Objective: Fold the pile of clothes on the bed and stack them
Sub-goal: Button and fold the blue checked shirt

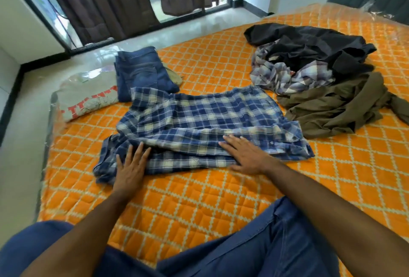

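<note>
You press the plaid shirt (199, 121), lying just before the folded jeans (141, 71), flat with left hand (130, 170) and right hand (245, 155), fingers spread; next, likely fold a side inward.

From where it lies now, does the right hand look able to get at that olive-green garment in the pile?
Probably yes. The right hand rests flat on the blue plaid shirt, holding nothing, and the olive-green garment lies uncovered at the pile's near edge on that same side. Nothing stands between them, though it may take a forward lean.
</note>
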